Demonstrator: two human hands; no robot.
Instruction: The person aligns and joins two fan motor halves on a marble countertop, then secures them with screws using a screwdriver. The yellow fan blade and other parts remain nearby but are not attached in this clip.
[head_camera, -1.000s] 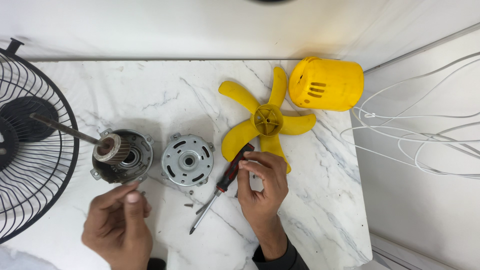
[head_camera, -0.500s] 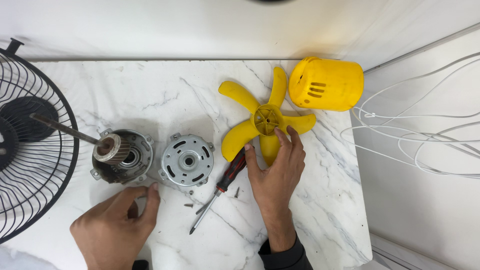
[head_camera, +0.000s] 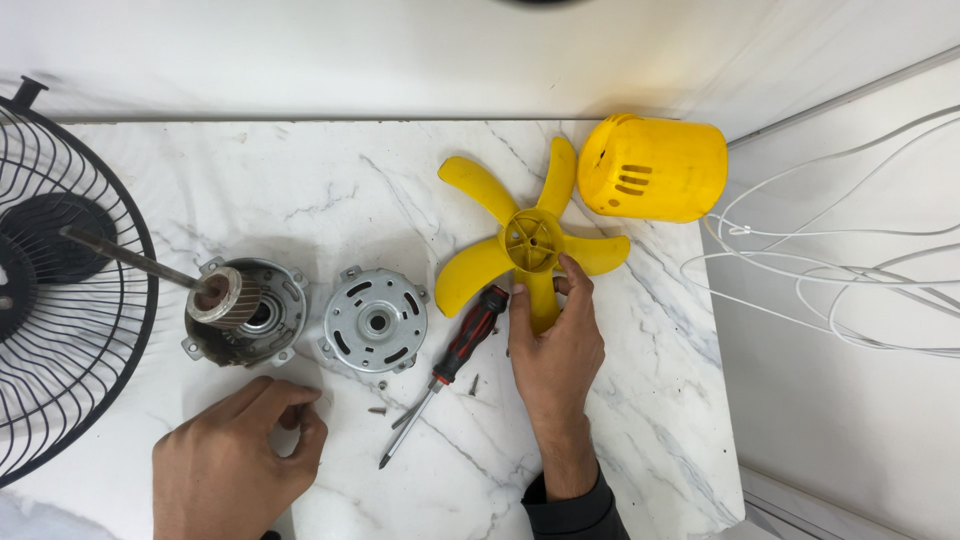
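My right hand (head_camera: 556, 345) lies on the marble table (head_camera: 300, 190) with its thumb and fingers closed around the lowest blade of a yellow fan propeller (head_camera: 520, 240). A red and black screwdriver (head_camera: 455, 350) lies just left of that hand, tip pointing toward me. My left hand (head_camera: 235, 455) rests at the near edge, fingers curled and pinched together; whether anything is between them is hidden. Above it sit a round metal motor end cap (head_camera: 375, 320) and a motor housing (head_camera: 245, 310) with a rotor and long shaft sticking out to the left.
A yellow plastic motor cover (head_camera: 655, 168) lies on its side at the table's far right corner. A black wire fan guard (head_camera: 60, 280) fills the left edge. A few small screws (head_camera: 380, 395) lie near the screwdriver. White cables (head_camera: 840, 270) trail on the floor to the right.
My right hand left the screwdriver handle and moved up and right onto the propeller's lowest blade. My left hand slid back toward me, away from the motor housing.
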